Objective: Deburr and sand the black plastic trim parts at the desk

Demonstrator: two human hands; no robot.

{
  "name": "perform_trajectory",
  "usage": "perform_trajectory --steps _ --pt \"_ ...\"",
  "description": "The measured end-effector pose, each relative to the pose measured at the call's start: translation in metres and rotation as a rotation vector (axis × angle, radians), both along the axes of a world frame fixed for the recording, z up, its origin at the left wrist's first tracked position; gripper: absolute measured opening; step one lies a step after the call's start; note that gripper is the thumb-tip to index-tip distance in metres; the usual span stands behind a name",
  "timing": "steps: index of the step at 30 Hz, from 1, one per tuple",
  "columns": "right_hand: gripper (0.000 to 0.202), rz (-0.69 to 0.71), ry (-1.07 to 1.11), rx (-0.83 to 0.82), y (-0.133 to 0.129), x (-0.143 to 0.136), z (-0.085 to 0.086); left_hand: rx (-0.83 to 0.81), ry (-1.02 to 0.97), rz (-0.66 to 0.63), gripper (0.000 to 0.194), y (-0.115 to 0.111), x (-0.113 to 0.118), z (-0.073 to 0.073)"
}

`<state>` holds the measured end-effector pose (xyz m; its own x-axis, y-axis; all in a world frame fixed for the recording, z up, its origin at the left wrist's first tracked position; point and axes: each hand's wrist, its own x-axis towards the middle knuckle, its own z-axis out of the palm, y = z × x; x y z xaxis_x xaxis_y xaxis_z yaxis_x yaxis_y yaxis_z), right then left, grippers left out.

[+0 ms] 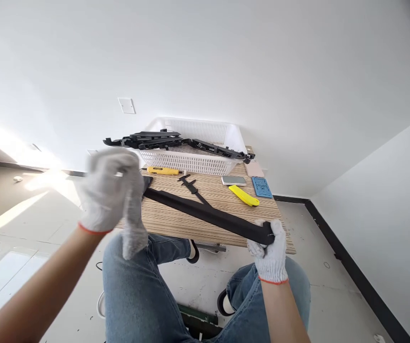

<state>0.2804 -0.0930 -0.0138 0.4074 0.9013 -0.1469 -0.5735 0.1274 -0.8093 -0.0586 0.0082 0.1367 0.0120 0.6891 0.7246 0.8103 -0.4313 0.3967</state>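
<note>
A long black plastic trim strip slants across the front of the table. My right hand, in a white knit glove with an orange cuff, is closed around the strip's near right end. My left hand, gloved the same way and smeared by motion, is raised by the strip's far left end. From its closed fingers hangs a light grey cloth. Whether the cloth touches the strip is hidden. Behind the strip lies a dark caliper, its lower end partly covered by the strip.
At the back, a white plastic basket holds several black trim parts, some jutting over its rim. A yellow-handled tool, a yellow brush-like piece, a grey-white block and a blue card lie on the wooden table.
</note>
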Motion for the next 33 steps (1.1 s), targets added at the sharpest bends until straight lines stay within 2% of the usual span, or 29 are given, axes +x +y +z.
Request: perform_trajectory --steps 3,5,6,8,11,13,16,18,21,24,27,30,32,33 --pt "0.05 0.078 0.083 0.051 -0.006 0.003 0.003 -0.151 0.283 -0.121 0.035 0.0 0.025 -0.04" --pt "0.049 0.11 0.108 0.075 -0.013 0.009 0.008 -0.252 0.374 -0.193 0.041 0.002 0.03 -0.057" --pt "0.048 0.118 0.111 0.088 -0.017 0.013 0.01 -0.309 0.372 -0.207 0.044 0.003 0.03 -0.061" --pt "0.048 0.114 0.111 0.11 -0.024 0.02 0.014 -0.448 0.276 -0.181 0.052 0.004 0.028 -0.06" --pt "0.049 0.096 0.102 0.127 -0.03 0.028 0.016 -0.724 0.075 -0.065 0.063 0.004 0.026 -0.048" --pt "0.049 0.093 0.092 0.132 -0.031 0.03 0.014 -0.855 0.002 -0.062 0.061 0.003 0.027 -0.041" --pt "0.049 0.105 0.109 0.144 -0.03 0.028 0.009 -0.854 -0.172 -0.156 0.053 0.0 0.03 -0.035" --pt "0.049 0.118 0.14 0.149 -0.029 0.025 0.007 -0.818 -0.279 -0.168 0.05 -0.002 0.029 -0.034" --pt "0.05 0.133 0.17 0.165 -0.03 0.022 0.006 -0.789 -0.353 -0.145 0.044 -0.008 0.024 -0.033" --pt "0.051 0.128 0.164 0.169 -0.031 0.025 0.008 -0.794 -0.444 -0.236 0.04 -0.015 0.015 -0.034" --pt "0.053 0.115 0.129 0.142 -0.032 0.034 0.009 -0.988 -0.406 -0.41 0.037 -0.019 0.009 -0.036" --pt "0.052 0.127 0.099 0.109 -0.031 0.043 0.008 -1.113 -0.246 -0.543 0.029 -0.02 0.01 -0.038" --pt "0.052 0.143 0.088 0.095 -0.031 0.046 0.006 -1.098 -0.135 -0.529 0.024 -0.02 0.014 -0.041" --pt "0.052 0.15 0.089 0.092 -0.03 0.046 0.006 -1.054 -0.104 -0.471 0.023 -0.02 0.016 -0.043"
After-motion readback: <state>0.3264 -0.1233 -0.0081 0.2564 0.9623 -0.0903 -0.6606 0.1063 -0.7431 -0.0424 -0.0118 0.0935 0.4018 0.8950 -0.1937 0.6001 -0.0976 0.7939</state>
